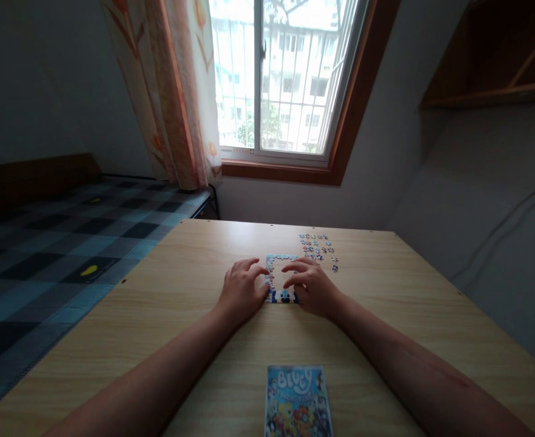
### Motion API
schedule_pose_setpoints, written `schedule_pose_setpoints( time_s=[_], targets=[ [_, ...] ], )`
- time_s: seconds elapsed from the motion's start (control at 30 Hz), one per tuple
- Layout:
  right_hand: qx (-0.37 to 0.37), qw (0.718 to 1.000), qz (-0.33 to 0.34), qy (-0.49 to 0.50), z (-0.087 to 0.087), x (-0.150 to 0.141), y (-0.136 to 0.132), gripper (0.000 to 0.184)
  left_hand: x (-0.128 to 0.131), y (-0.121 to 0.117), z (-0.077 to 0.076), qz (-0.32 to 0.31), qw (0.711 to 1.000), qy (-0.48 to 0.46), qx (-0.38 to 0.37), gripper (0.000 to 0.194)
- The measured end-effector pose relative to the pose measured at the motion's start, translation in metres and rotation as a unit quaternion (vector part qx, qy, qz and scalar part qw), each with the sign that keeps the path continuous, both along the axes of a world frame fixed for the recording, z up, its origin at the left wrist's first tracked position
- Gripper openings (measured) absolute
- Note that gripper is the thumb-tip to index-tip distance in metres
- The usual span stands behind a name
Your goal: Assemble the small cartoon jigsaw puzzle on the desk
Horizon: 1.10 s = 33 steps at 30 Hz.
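On the wooden table lies a jigsaw puzzle border (pixel 286 297), joined into a rectangular frame with bare tabletop inside it. My left hand (pixel 244 284) rests at the frame's left side, fingers apart and curved, the fingertips touching or close to its edge. Over the right side of the frame is my right hand (pixel 310 284), its fingers spread and bent inward; it covers most of that side. I see nothing held in either hand. Loose puzzle pieces (pixel 315 249) lie in rough rows beyond my right hand.
Close to me on the table (pixel 195 376) lies a blue Bluey box (pixel 298 400) with colourful characters. A bed with a checked cover (pixel 80 243) stands along the left. Behind the table are a curtain (pixel 176 91) and a window (pixel 290 79); a wooden shelf (pixel 495 91) hangs at upper right.
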State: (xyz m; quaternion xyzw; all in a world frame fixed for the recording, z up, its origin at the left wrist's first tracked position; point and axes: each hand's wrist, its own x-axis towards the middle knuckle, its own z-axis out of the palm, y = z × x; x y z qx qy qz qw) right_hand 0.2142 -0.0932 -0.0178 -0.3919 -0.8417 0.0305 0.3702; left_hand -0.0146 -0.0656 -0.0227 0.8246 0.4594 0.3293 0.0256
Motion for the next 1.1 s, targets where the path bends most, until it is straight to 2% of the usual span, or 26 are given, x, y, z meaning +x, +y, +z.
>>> schedule_pose_setpoints(
  time_s=[0.23, 0.4, 0.63, 0.73, 0.9, 1.0, 1.1],
  targets=[
    [0.027, 0.999, 0.021, -0.028, 0.000, 0.000, 0.000, 0.047, 0.001, 0.002, 0.000, -0.001, 1.000, 0.010, 0.001, 0.020],
    [0.014, 0.998, 0.033, -0.048, -0.003, 0.000, 0.003, 0.042, 0.001, 0.005, -0.005, 0.002, 0.999, 0.050, 0.015, 0.037],
    [0.014, 0.999, 0.042, -0.033, 0.000, -0.002, 0.003, 0.039, 0.000, 0.010, -0.015, 0.001, 0.993, 0.115, -0.012, 0.054],
    [0.023, 1.000, 0.004, -0.011, -0.002, -0.002, 0.004, 0.039, 0.001, 0.008, -0.012, 0.008, 0.988, 0.150, -0.041, 0.059],
    [0.048, 0.995, -0.078, 0.031, -0.006, 0.002, 0.012, 0.038, 0.006, -0.003, 0.008, 0.031, 0.959, 0.248, -0.135, 0.070],
    [0.081, 0.985, -0.145, 0.050, -0.002, 0.016, 0.020, 0.037, 0.008, -0.008, 0.018, 0.035, 0.948, 0.272, -0.161, 0.071],
    [0.104, 0.962, -0.239, 0.085, 0.005, 0.043, 0.027, 0.033, 0.007, -0.010, 0.022, 0.027, 0.945, 0.277, -0.170, 0.073]
  ],
)
